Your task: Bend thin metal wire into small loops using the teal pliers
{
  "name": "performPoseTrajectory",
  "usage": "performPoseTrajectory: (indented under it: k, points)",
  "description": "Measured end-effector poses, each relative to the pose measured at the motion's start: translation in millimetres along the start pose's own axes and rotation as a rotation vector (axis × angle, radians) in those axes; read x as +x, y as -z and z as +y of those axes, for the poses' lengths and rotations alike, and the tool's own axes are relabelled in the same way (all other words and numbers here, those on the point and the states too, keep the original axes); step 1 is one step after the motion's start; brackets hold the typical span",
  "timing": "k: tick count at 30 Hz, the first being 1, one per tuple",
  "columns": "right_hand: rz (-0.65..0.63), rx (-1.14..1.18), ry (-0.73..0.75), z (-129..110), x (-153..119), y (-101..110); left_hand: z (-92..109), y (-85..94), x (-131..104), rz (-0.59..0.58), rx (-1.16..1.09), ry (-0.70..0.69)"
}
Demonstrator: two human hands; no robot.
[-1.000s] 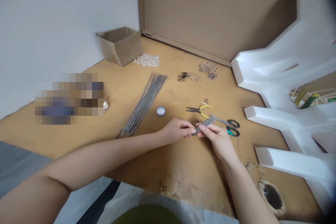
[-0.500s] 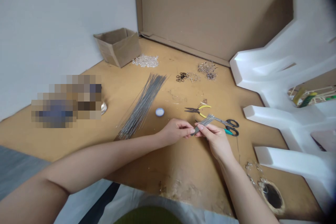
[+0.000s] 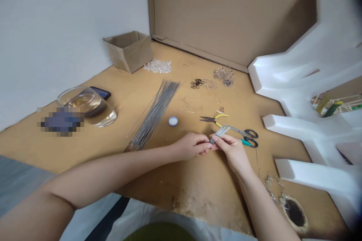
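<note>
A small bundle of short, thin grey wires [image 3: 222, 130] fans out slightly at its pale upper end. My right hand [image 3: 232, 151] is closed around it, thumb on top. The fingertips of my left hand [image 3: 190, 146] pinch the bundle's lower end, meeting the right thumb. Just beyond the hands lie yellow-handled pliers [image 3: 210, 119] and black-handled scissors [image 3: 245, 133]. A teal handle [image 3: 246, 142] shows beside the right hand. To the left is a sheaf of long grey wires [image 3: 155, 116], with a small round white dish with a blue rim [image 3: 173, 121] near it.
Clear rings [image 3: 158, 66] lie by a cardboard box [image 3: 132, 52]. Black rings [image 3: 197, 83] and tangled wire pieces [image 3: 224, 77] sit at the back. At left stand a glass of liquid [image 3: 90, 107] and a phone [image 3: 102, 92]. White foam [image 3: 294, 124] borders the right; the table has a hole [image 3: 295, 212].
My left fingers have shifted slightly and curled more at the bundle's lower end. My right hand keeps its hold, nearly still. The view has moved a little.
</note>
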State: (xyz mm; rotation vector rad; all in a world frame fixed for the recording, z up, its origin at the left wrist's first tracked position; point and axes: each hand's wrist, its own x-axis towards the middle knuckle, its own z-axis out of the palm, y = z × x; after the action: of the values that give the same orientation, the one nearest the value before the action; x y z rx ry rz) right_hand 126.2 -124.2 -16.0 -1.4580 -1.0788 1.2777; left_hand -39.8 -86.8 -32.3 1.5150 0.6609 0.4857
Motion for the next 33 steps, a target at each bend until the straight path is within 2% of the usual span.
performPoseTrajectory:
  k: [9,19,24,33]
  points:
    - [-0.041,-0.015,0.048,-2,-2,-2,3,-1.2,0,-0.080,0.015,0.043]
    - [-0.083,-0.108,0.133,-4,-6,-2,6,-2.4,-2,-0.154,0.247,-0.093]
    - [-0.068,-0.186,0.177,-5,-6,-1,6,-3.0,-1,-0.163,0.166,-0.077]
    - [-0.119,-0.057,0.080,-3,-7,1,13,0.7,-3,-0.282,-0.020,-0.011]
